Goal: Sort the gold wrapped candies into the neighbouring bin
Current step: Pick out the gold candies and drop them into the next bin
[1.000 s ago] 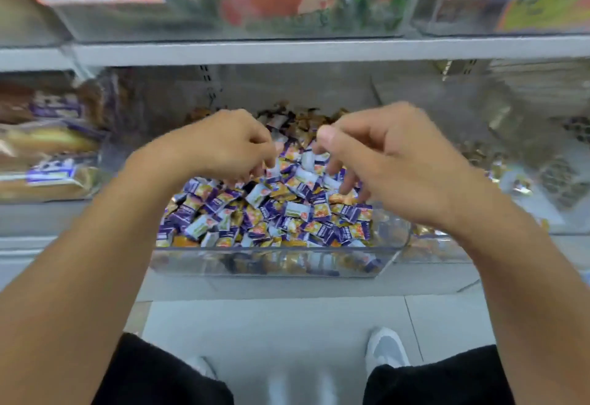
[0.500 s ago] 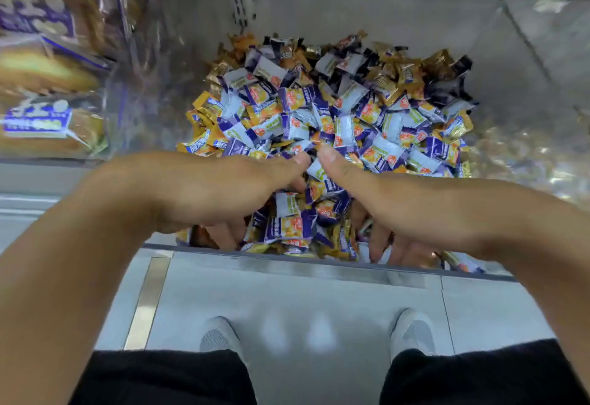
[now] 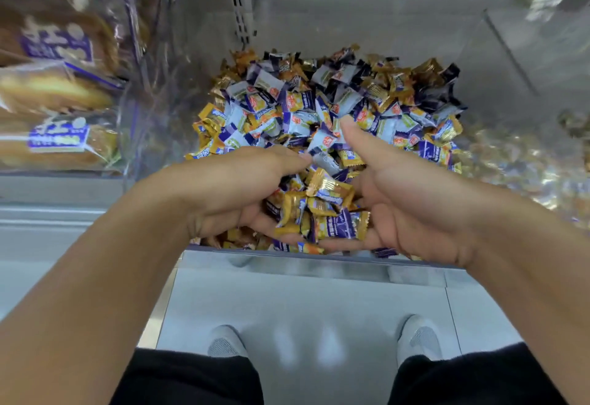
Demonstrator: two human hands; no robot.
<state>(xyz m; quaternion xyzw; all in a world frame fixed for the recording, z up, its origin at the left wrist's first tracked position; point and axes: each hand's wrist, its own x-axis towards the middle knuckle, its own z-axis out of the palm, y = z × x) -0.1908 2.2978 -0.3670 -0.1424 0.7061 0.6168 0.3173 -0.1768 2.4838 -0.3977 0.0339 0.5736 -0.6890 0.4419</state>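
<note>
A clear plastic bin (image 3: 319,261) on the shelf holds a heap of mixed candies (image 3: 335,107), some in gold wrappers, others in purple or white ones. My left hand (image 3: 230,190) and my right hand (image 3: 412,200) are cupped together at the bin's front edge, palms turned inward. Between them they scoop up a handful of candies (image 3: 322,209), mostly gold-wrapped with some purple. My right thumb points up over the heap. The neighbouring bin (image 3: 526,161) on the right holds shiny gold candies, seen blurred through its clear wall.
Bagged bread (image 3: 54,98) fills the compartment on the left behind a clear wall. A slotted metal upright (image 3: 239,5) stands at the back. Below the shelf lies a light tiled floor (image 3: 303,315), with my white shoes and black trouser legs.
The view has tilted down over the bin. My hands have dug into the front of the heap, turned palms inward and lifted a handful of candies.
</note>
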